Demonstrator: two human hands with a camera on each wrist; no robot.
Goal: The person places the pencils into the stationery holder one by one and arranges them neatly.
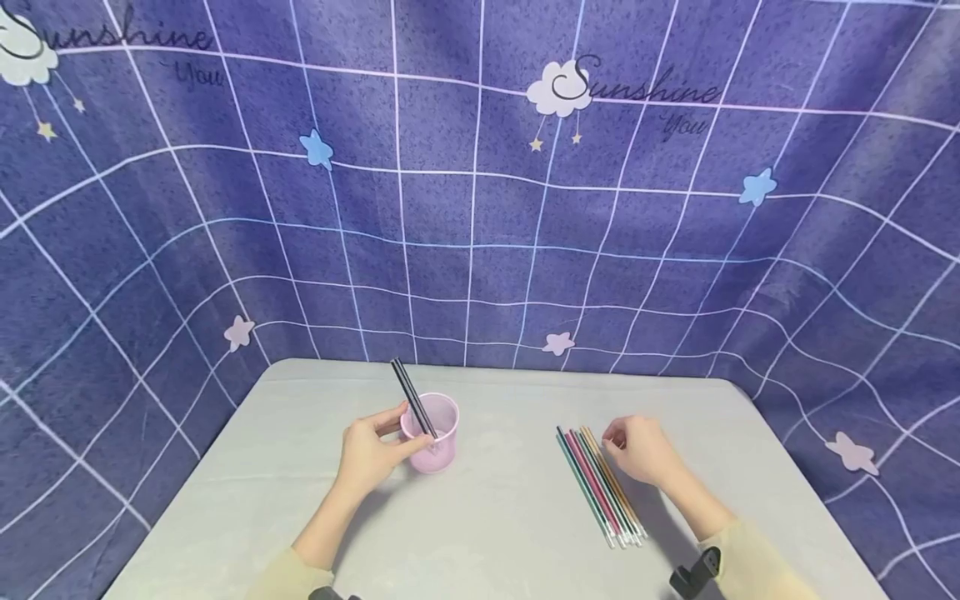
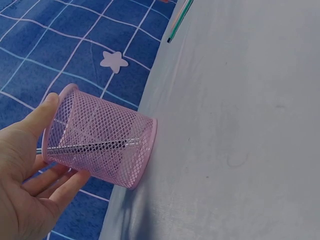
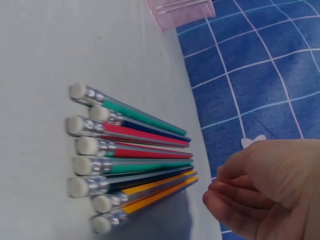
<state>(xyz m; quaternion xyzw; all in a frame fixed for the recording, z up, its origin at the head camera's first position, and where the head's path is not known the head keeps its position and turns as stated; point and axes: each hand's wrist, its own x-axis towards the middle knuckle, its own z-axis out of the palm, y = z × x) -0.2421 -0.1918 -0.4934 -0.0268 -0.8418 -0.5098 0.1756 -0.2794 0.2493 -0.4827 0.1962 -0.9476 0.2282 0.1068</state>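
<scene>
My left hand (image 1: pixel 367 454) grips a pink mesh pen cup (image 1: pixel 435 460) near its rim, thumb on one side and fingers on the other. Dark pencils (image 1: pixel 408 392) lean inside the cup, their tops sticking out at the back left. To the right, a row of pencils (image 1: pixel 592 487) in green, red, navy and yellow lies side by side on the table, white erasers (image 3: pixel 82 146) toward me. Just right of the yellow pencils hovers my right hand (image 1: pixel 639 450), fingers loosely curled with nothing held. In the right wrist view it is apart from the pencils' far ends.
The pale table (image 1: pixel 495 533) carries the cup and pencils, with table surface between them. A purple-blue cloth (image 1: pixel 480 275) with a white grid and stars hangs behind and at both sides. A dark wrist strap device (image 1: pixel 696 573) sits at the right sleeve.
</scene>
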